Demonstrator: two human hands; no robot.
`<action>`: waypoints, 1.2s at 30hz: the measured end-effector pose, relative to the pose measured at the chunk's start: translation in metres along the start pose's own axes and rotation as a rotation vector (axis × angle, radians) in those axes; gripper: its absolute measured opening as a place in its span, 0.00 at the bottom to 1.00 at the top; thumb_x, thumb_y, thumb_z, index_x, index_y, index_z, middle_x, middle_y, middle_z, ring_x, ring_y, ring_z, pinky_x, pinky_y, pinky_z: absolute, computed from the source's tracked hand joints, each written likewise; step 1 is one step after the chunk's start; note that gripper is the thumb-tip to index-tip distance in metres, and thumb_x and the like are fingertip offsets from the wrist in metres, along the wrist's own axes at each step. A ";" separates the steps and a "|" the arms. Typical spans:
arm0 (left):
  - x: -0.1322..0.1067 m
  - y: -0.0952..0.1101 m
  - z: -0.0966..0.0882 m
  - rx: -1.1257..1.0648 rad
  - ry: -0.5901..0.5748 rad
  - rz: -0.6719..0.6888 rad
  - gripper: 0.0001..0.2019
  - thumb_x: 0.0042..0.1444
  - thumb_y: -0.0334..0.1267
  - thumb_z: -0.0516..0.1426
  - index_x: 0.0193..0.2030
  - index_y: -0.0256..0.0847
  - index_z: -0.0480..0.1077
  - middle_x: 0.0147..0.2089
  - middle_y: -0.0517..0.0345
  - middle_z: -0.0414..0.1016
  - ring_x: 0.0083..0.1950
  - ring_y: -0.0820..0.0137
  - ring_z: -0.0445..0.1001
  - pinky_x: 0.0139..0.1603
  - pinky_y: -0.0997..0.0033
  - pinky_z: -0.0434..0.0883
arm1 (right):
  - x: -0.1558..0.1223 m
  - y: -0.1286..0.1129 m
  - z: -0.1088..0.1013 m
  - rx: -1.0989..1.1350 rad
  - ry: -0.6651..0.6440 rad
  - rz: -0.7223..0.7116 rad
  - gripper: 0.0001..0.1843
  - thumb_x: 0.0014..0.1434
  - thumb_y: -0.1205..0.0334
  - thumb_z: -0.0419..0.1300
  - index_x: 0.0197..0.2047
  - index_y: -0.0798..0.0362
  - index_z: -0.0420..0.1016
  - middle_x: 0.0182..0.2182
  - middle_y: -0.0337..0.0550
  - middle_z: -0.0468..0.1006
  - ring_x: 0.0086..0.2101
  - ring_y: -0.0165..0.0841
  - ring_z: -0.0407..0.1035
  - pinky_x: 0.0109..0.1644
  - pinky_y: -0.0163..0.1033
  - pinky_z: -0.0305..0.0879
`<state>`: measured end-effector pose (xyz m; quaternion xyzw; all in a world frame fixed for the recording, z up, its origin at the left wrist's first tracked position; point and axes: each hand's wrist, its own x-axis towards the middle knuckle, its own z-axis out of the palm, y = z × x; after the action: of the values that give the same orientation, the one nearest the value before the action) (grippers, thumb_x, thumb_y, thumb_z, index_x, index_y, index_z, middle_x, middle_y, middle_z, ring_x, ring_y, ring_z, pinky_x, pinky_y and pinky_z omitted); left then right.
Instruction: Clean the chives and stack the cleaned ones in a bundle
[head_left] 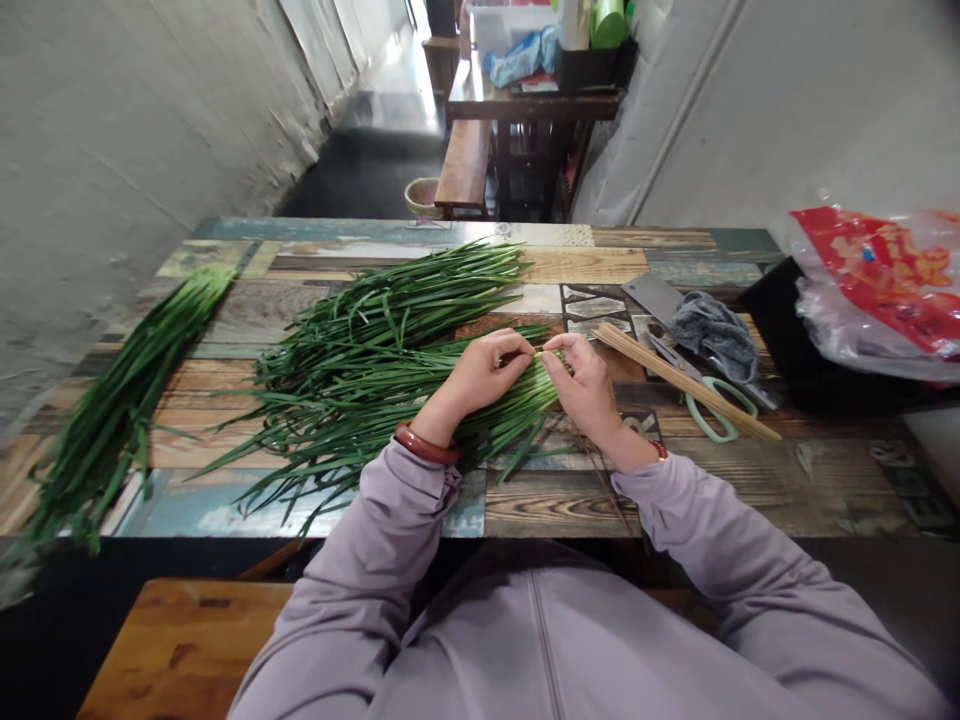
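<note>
Long green garlic chives (360,385) lie in a loose heap on the patchwork wooden table, pale stem ends to the right. Over those stem ends, my left hand (489,372) and my right hand (583,385) meet with thumb and forefinger pinched. Whatever sits between the fingertips is too small to make out. Behind this heap rests a second pile of chives (409,295). A separate bunch of chives (139,385) lies at the table's left end. Just right of my right hand is a bundle of thin bamboo sticks (686,382).
Scissors with pale green handles (716,420), a cleaver (652,297) and a grey cloth (716,335) lie beside the sticks. A red and clear plastic bag (885,290) sits at the right edge. Beyond stand a bench (463,165) and another table (525,103).
</note>
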<state>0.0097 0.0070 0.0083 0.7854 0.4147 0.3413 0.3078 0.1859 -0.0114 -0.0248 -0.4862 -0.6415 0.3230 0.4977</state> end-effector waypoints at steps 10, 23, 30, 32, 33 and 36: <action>0.000 -0.003 -0.007 0.030 -0.093 -0.139 0.16 0.63 0.44 0.54 0.34 0.34 0.76 0.29 0.59 0.74 0.31 0.72 0.67 0.34 0.74 0.62 | 0.003 0.008 -0.007 0.110 -0.020 0.049 0.28 0.70 0.39 0.43 0.50 0.49 0.74 0.33 0.41 0.75 0.31 0.32 0.68 0.35 0.38 0.65; 0.002 -0.015 -0.004 0.103 0.023 -0.153 0.12 0.61 0.41 0.55 0.30 0.36 0.71 0.27 0.61 0.69 0.31 0.73 0.64 0.35 0.72 0.59 | 0.012 0.002 0.013 0.110 0.028 0.044 0.32 0.65 0.32 0.43 0.41 0.51 0.72 0.34 0.44 0.76 0.35 0.35 0.70 0.42 0.39 0.65; 0.001 -0.011 -0.008 0.036 -0.025 -0.129 0.12 0.61 0.40 0.54 0.29 0.36 0.68 0.26 0.63 0.65 0.31 0.74 0.61 0.34 0.73 0.59 | 0.016 0.004 0.016 0.104 0.006 0.042 0.28 0.65 0.35 0.45 0.40 0.52 0.71 0.36 0.45 0.76 0.39 0.36 0.69 0.46 0.40 0.64; 0.001 -0.010 -0.008 0.025 -0.053 -0.129 0.12 0.61 0.40 0.54 0.28 0.37 0.67 0.26 0.64 0.63 0.31 0.74 0.60 0.34 0.73 0.58 | 0.017 0.002 0.011 0.094 -0.040 0.043 0.29 0.65 0.36 0.45 0.39 0.52 0.71 0.35 0.44 0.75 0.37 0.35 0.68 0.44 0.39 0.63; 0.001 -0.009 -0.008 0.023 -0.064 -0.129 0.12 0.61 0.40 0.54 0.28 0.37 0.67 0.25 0.64 0.62 0.30 0.75 0.59 0.34 0.73 0.57 | 0.018 0.001 0.009 0.082 -0.059 0.049 0.29 0.65 0.36 0.45 0.38 0.52 0.71 0.33 0.43 0.74 0.35 0.34 0.67 0.42 0.39 0.62; 0.001 -0.009 -0.006 0.022 -0.073 -0.129 0.13 0.61 0.41 0.54 0.27 0.37 0.66 0.25 0.64 0.60 0.30 0.75 0.58 0.33 0.73 0.56 | 0.019 -0.001 0.007 0.023 -0.079 0.059 0.28 0.65 0.37 0.44 0.32 0.52 0.69 0.26 0.38 0.69 0.30 0.32 0.63 0.37 0.37 0.57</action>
<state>0.0012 0.0129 0.0056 0.7723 0.4567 0.2870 0.3355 0.1785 0.0062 -0.0195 -0.4861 -0.6421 0.3638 0.4680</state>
